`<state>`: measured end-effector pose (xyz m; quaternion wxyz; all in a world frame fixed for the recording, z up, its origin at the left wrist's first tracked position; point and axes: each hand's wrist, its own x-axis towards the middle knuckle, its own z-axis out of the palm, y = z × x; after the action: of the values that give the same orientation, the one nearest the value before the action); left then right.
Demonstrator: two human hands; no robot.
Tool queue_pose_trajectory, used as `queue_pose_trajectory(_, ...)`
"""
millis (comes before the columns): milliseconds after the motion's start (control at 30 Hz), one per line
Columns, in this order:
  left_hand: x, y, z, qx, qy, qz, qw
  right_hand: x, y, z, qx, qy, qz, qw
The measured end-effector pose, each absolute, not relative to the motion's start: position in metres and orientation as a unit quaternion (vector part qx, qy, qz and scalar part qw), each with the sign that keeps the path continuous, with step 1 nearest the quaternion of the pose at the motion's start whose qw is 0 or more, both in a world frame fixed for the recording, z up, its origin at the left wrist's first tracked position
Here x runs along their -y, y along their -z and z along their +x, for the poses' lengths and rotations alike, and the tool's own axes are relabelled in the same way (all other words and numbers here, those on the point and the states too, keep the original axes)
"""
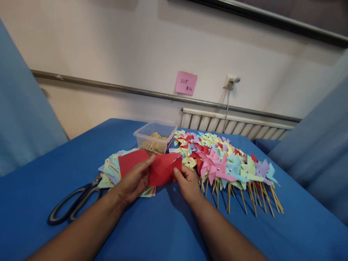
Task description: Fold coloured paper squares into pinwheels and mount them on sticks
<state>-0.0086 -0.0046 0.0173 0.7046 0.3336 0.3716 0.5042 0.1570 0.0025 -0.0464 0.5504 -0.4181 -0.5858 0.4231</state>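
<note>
A red sheet of paper (162, 169) is held up between my two hands, with a slit showing near its upper right corner. My left hand (136, 181) pinches its left side, thumb on top. At the lower right edge, my right hand (188, 184) grips the same sheet between thumb and fingers. Behind my left hand, another red sheet (132, 159) lies over a stack of pastel paper sheets (110, 170); my hand hides part of it. Scissors (78, 201) with dark handles rest left of the stack, blades partly hidden.
A clear plastic box (152, 139) of thin wooden sticks (154, 144) stands behind my hands. To the right lie many finished paper pinwheels (219, 168) on sticks. Blue cloth (152, 235) covers the table. Blue curtains (24, 98) hang at both sides; a radiator (231, 123) is behind.
</note>
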Motion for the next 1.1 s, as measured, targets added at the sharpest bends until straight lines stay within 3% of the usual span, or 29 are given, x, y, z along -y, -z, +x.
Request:
queue_pose_trajectory(300, 0.009, -0.014, 0.001, -0.461, -0.463, 0.372, 0.659, -0.007, 0.06, 0.156, 0.601, -0.421, -0.421, 0.534)
queue_pose_trajectory(533, 0.001, -0.007, -0.004, -0.454, -0.534, 0.294, 0.65, -0.006, 0.05, 0.155, 0.481, -0.397, -0.454, 0.636)
queue_pose_trajectory(700, -0.001, -0.004, -0.007, -0.45, -0.571, 0.251, 0.64, -0.006, 0.054, 0.149, 0.432, -0.436, -0.458, 0.643)
queue_pose_trajectory(967, -0.004, -0.002, -0.009, -0.426, -0.61, 0.244, 0.622, 0.011, 0.054, 0.14, 0.517, -0.403, -0.405, 0.638)
queue_pose_trajectory(1100, -0.002, -0.006, -0.008, -0.439, -0.604, 0.228, 0.625, 0.017, 0.056, 0.14, 0.645, -0.351, -0.361, 0.575)
